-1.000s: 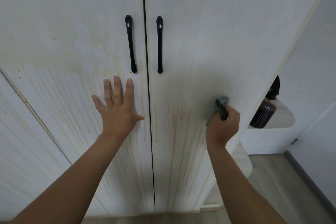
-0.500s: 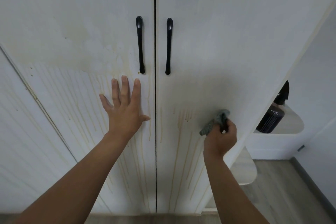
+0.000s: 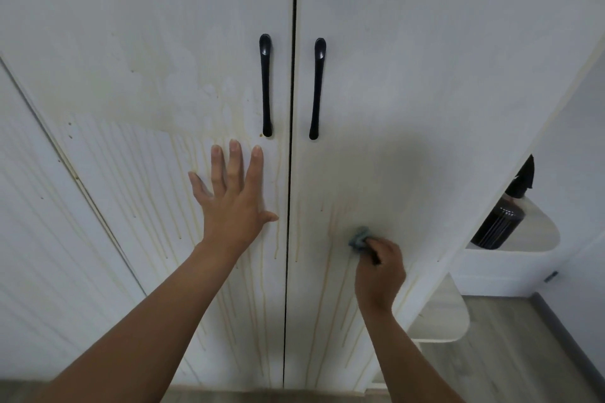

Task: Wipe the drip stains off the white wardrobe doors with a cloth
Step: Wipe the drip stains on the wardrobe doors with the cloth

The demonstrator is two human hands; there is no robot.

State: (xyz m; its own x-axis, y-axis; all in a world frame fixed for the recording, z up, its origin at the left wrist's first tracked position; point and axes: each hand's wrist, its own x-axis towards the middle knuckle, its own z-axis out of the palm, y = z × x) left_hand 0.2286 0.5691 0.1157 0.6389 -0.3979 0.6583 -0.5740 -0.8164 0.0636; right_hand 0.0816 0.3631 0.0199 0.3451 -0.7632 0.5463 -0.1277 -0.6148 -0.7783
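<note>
Two white wardrobe doors fill the view, the left door and the right door, each with a black handle near the centre gap. Yellowish drip stains run down the lower half of both doors. My left hand lies flat on the left door with straight, spread fingers, just below its handle. My right hand grips a bunched grey-blue cloth and presses it to the right door, among the tops of the streaks.
A further white panel with faint streaks stands at the left. To the right, rounded white corner shelves hold a dark spray bottle. Grey wood-look floor shows at the lower right.
My right hand has carried the cloth leftwards and down across the right door. My left hand has stayed flat on the left door. The camera has shifted a little.
</note>
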